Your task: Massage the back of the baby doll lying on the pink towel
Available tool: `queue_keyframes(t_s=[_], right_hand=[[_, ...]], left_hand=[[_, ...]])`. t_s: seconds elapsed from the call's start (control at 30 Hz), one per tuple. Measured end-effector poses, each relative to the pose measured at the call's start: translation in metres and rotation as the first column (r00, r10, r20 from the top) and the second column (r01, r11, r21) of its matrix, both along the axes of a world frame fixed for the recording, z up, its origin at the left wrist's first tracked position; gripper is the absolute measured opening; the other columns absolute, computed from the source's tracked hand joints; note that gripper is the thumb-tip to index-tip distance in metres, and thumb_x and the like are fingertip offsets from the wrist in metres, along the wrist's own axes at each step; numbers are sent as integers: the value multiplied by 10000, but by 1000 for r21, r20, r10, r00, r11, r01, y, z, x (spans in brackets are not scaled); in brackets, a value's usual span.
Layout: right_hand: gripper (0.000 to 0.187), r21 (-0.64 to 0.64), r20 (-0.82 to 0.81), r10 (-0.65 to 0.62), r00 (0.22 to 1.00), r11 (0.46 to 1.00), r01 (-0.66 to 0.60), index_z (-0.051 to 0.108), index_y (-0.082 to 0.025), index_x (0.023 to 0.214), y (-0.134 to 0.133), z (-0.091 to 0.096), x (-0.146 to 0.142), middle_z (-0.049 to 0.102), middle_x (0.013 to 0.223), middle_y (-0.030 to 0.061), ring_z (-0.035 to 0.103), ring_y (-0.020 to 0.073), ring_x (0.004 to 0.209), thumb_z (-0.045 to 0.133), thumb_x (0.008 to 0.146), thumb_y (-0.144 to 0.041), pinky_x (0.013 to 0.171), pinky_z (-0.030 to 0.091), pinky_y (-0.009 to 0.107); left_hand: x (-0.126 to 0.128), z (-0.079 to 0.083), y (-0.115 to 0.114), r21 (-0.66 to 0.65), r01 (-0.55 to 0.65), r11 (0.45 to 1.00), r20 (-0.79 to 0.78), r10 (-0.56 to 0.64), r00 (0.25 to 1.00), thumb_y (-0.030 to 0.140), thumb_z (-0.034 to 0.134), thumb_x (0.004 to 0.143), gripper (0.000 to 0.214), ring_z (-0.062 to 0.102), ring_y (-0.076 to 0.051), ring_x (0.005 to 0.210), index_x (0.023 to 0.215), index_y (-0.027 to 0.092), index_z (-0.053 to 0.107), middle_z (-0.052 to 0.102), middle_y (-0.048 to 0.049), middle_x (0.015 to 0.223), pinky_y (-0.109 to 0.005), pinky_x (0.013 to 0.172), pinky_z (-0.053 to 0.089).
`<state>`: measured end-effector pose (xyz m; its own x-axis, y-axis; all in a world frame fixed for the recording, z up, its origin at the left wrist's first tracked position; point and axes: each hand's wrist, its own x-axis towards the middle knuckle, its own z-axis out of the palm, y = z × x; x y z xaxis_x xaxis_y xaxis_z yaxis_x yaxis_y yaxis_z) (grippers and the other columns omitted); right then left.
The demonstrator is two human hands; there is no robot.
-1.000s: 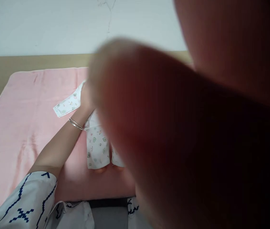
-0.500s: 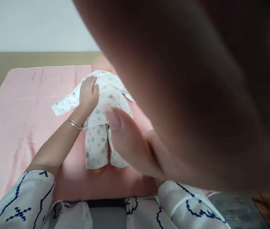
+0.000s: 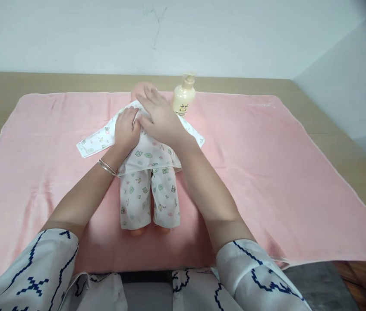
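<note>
A baby doll [image 3: 150, 157] lies on a pink blanket, its head at the far side and its feet toward me. It wears a white printed top and trousers [image 3: 136, 198], with both sleeves spread outward. My left hand [image 3: 127, 131] lies open on the left side of the doll's chest, fingers pointing away from me. Over the upper chest is my right hand [image 3: 162, 116], open with fingers stretched, close beside the left one. Whether the right palm touches the top cannot be made out. The hands cover part of the chest and the doll's face.
A cream pump bottle [image 3: 183, 96] stands upright behind the doll, to the right of its head. The pink blanket [image 3: 267, 172] spreads over a wooden table [image 3: 341, 147], which meets a white wall [image 3: 105, 39].
My right hand, which blocked much of the view near the camera, has gone down and forward to the doll's chest. The bottle now shows. My left hand stays on the doll.
</note>
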<state>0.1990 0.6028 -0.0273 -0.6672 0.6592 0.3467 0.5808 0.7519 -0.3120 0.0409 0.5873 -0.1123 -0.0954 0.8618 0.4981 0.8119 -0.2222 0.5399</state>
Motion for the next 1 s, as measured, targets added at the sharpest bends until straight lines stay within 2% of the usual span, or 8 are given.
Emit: queue_keyframes(t_s=[0.17,0.3,0.4,0.47,0.57,0.77,0.87,1.0], right_hand=[[472,-53,51,-79,996,995,81,457,-150,1449,17,-47,-17,357,1576,117,278,334,1478,342,996,-216,1194,232,614],[439,-4,-22,-84,996,996,84,541,-152,1378,21,-36,-8,445,1518,125,383,318,1424,386,976,-241,1183,305,559],[457,79,-175,-171,969,979,187,514,-161,1400,43,-15,11,438,1517,115,367,301,1435,356,990,-285,1195,303,537],[483,140,-297,-255,920,942,306,470,-174,1435,66,-6,24,406,1534,104,301,296,1471,278,1010,-298,1208,251,569],[515,123,-387,-321,864,911,393,466,-149,1435,96,-7,34,431,1509,128,292,307,1475,206,1017,-301,1206,188,622],[488,66,-382,-327,865,923,378,565,-123,1324,99,-23,25,541,1405,145,380,286,1420,224,1006,-266,1186,298,552],[466,91,-386,-351,853,906,414,611,-136,1240,91,-21,20,602,1297,136,428,279,1376,223,992,-204,1173,319,541],[441,121,-362,-398,843,876,466,637,-141,1148,88,-18,16,630,1205,134,479,274,1322,231,978,-154,1165,313,545]], left_hand=[[0,3,-1,-31,-39,999,50,41,998,477,326,986,513,428,-266,1411,1331,175,558,541,-122,1442,-463,1234,264],[9,20,-10,-79,-31,996,52,36,998,427,428,942,481,381,-314,1437,1303,148,581,527,-151,1449,-513,1253,183],[27,47,-13,-84,29,996,249,-8,969,446,491,913,488,394,-305,1431,1302,161,568,536,-133,1440,-487,1250,209],[41,67,-4,-40,124,991,543,-83,836,472,377,971,491,445,-253,1402,1334,178,526,557,-101,1417,-438,1219,295],[56,90,27,-24,338,941,876,-143,460,534,91,1010,637,457,-266,1398,1391,178,458,577,-112,1372,-476,1150,382],[60,108,91,25,526,850,980,82,-179,597,81,977,735,426,-269,1422,1519,127,243,490,-161,1427,-442,1106,440],[61,113,97,62,534,843,932,142,-333,574,174,983,699,435,-273,1415,1530,143,226,466,-159,1449,-444,1091,452],[65,116,93,93,540,837,885,179,-430,556,228,990,679,458,-283,1396,1532,146,230,452,-169,1469,-456,1079,465]])
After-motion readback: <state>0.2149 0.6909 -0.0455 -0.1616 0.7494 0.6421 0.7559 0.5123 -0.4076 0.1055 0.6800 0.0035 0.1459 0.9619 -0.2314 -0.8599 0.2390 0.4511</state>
